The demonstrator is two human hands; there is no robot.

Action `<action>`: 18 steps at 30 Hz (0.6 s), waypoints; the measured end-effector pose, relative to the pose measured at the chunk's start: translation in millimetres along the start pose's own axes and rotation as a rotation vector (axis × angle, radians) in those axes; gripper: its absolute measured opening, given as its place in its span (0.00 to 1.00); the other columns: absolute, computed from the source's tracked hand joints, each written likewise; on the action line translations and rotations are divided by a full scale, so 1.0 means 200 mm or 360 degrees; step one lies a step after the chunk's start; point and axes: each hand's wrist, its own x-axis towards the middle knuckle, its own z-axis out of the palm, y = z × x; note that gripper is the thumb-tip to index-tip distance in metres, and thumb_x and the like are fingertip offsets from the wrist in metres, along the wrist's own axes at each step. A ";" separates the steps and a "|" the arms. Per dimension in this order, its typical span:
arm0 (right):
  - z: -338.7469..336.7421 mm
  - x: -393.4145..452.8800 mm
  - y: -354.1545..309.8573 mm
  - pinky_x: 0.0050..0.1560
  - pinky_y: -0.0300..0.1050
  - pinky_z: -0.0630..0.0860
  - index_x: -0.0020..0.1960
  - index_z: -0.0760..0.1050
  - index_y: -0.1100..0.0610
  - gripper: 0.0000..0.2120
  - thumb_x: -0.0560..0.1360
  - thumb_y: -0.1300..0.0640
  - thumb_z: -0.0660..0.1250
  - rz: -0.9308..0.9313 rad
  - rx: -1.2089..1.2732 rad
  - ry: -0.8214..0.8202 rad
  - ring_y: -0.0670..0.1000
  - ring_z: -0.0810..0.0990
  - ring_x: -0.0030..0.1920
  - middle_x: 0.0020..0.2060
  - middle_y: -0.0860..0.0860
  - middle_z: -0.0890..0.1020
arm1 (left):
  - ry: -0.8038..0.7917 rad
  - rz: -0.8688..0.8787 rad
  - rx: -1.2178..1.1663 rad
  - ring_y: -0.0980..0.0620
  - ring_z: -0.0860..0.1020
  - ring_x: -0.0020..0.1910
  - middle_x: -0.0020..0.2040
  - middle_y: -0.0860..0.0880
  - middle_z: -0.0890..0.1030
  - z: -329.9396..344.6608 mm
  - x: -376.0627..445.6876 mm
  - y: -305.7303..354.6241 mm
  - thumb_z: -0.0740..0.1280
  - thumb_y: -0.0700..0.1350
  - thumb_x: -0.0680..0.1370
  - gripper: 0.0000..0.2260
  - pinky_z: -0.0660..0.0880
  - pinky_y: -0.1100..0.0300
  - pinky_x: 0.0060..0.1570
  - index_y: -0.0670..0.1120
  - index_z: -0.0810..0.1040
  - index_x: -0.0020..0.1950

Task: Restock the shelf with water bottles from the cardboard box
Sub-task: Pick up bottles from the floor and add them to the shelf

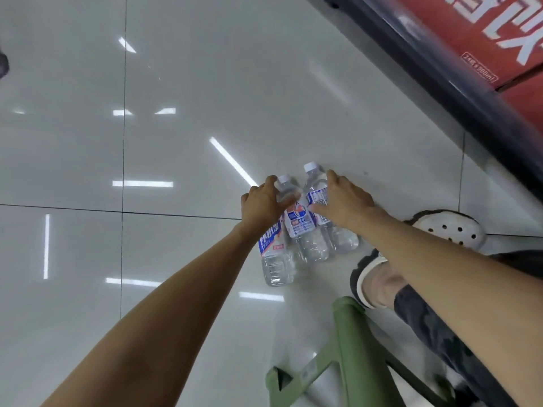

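Bottles (pixel 305 227) stand on the floor (pixel 176 142) at 5 o'clock; my left hand (pixel 263 205) and right hand (pixel 342 201) clasp them together. Next, I judge, lift them toward the shelf (pixel 458 77) at 1 o'clock.

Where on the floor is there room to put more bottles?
Left of the water bottles and left hand, the tiled floor is bare. It's crowded on the right: right hand, foot in a white clog, green stool, red boxes.
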 end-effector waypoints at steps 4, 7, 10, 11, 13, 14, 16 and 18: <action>0.01 0.06 -0.02 0.61 0.52 0.70 0.76 0.51 0.55 0.46 0.70 0.38 0.71 0.0028 0.0091 -0.0026 0.59 0.69 0.69 0.72 0.57 0.66 | -0.0069 -0.0008 -0.0048 0.45 0.78 0.59 0.61 0.47 0.81 -0.01 0.07 0.03 0.58 0.64 0.78 0.27 0.68 0.48 0.60 0.49 0.66 0.70; 0.00 0.09 -0.03 0.62 0.53 0.70 0.77 0.51 0.56 0.47 0.69 0.39 0.72 0.0019 0.0046 -0.0089 0.60 0.68 0.69 0.70 0.59 0.66 | -0.0080 0.0019 -0.0085 0.45 0.78 0.58 0.62 0.46 0.80 -0.03 0.10 0.06 0.60 0.60 0.79 0.22 0.72 0.48 0.60 0.50 0.69 0.69; 0.00 0.11 -0.03 0.62 0.52 0.69 0.75 0.53 0.57 0.44 0.70 0.44 0.74 0.0015 0.0149 -0.0124 0.61 0.69 0.67 0.68 0.61 0.67 | -0.0107 -0.0039 -0.0248 0.45 0.78 0.58 0.63 0.46 0.79 -0.01 0.12 0.08 0.62 0.57 0.80 0.19 0.75 0.49 0.57 0.48 0.71 0.66; 0.00 0.11 -0.03 0.62 0.52 0.69 0.74 0.54 0.58 0.42 0.70 0.46 0.74 0.0024 0.0194 -0.0133 0.61 0.69 0.67 0.67 0.62 0.68 | -0.0098 -0.0071 -0.0305 0.45 0.79 0.57 0.63 0.45 0.79 0.01 0.13 0.08 0.62 0.56 0.80 0.19 0.75 0.52 0.54 0.47 0.72 0.65; -0.02 0.10 -0.02 0.61 0.52 0.70 0.73 0.57 0.59 0.40 0.71 0.50 0.74 0.0031 0.0251 -0.0133 0.61 0.70 0.66 0.66 0.61 0.69 | -0.0074 -0.0096 -0.0333 0.45 0.79 0.55 0.62 0.44 0.80 0.01 0.16 0.09 0.62 0.55 0.80 0.18 0.72 0.57 0.48 0.45 0.73 0.65; -0.02 0.10 -0.01 0.61 0.52 0.71 0.72 0.58 0.60 0.38 0.70 0.51 0.74 0.0024 0.0254 -0.0118 0.61 0.71 0.65 0.65 0.61 0.71 | -0.0065 -0.0083 -0.0303 0.46 0.79 0.53 0.61 0.44 0.80 0.00 0.18 0.09 0.62 0.55 0.80 0.18 0.71 0.58 0.47 0.44 0.74 0.64; -0.03 0.07 0.04 0.60 0.53 0.73 0.69 0.61 0.60 0.36 0.69 0.53 0.75 0.0027 0.0223 -0.0097 0.62 0.73 0.62 0.63 0.61 0.73 | -0.0076 -0.0001 -0.0161 0.48 0.77 0.47 0.57 0.43 0.82 -0.01 0.20 0.10 0.63 0.54 0.80 0.17 0.69 0.59 0.44 0.43 0.77 0.61; -0.02 0.04 0.09 0.55 0.50 0.74 0.68 0.61 0.59 0.37 0.66 0.54 0.76 0.0049 0.0199 -0.0141 0.62 0.73 0.62 0.62 0.61 0.72 | -0.0109 0.0139 -0.0003 0.46 0.78 0.46 0.53 0.42 0.83 -0.03 0.21 0.11 0.64 0.54 0.80 0.17 0.68 0.58 0.42 0.41 0.79 0.57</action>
